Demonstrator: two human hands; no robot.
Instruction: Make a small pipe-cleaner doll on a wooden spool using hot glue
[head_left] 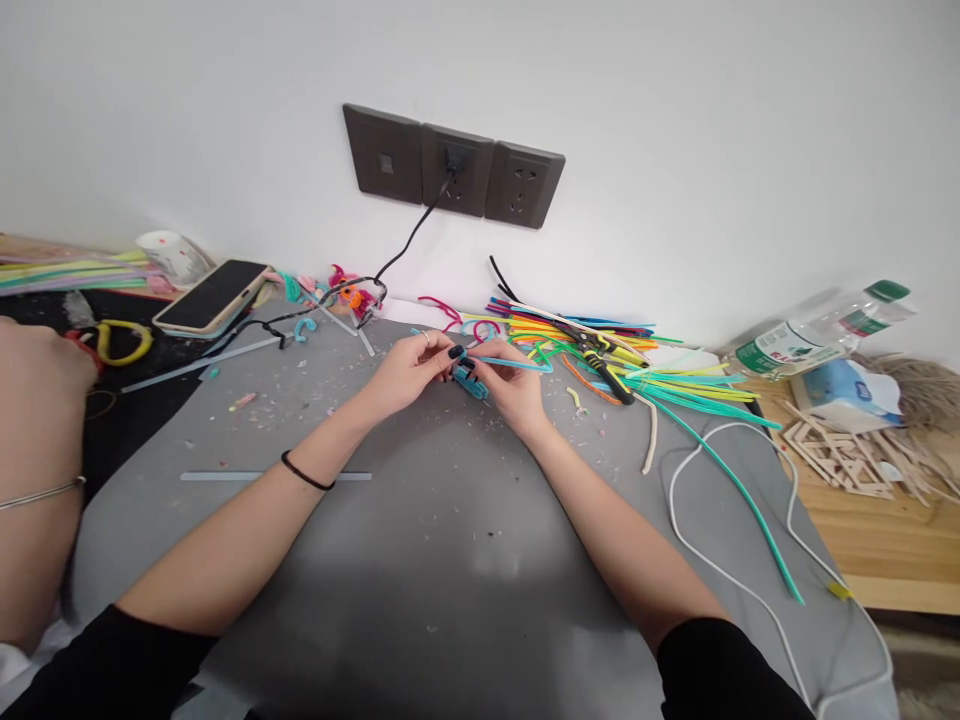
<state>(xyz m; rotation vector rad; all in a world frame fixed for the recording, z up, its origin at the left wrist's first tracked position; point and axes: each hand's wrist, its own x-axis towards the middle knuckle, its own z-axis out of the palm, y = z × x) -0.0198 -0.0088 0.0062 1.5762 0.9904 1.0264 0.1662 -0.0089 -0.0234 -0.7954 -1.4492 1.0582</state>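
Observation:
Both my hands meet over the grey mat [420, 560], just in front of the wall. A light-blue pipe cleaner [517, 363] runs between them; its bent loop sticks out to the right past my right hand [517, 390]. Below the fingertips hangs a coiled blue clump [471, 384] of the same fuzzy material. My left hand [412, 370] pinches this piece from the left, thumb and fingers together. The right fingers press on it from the other side. Part of the coil is hidden behind the fingers.
Bundled pipe cleaners [585, 325] with pliers [604, 368] lie behind my right hand. A white cable [679, 510] curls at right, near a bottle [817, 335]. At left are a phone [214, 295], scissors [124, 342] and another person's arm [37, 450]. A glue stick [225, 477] lies nearer.

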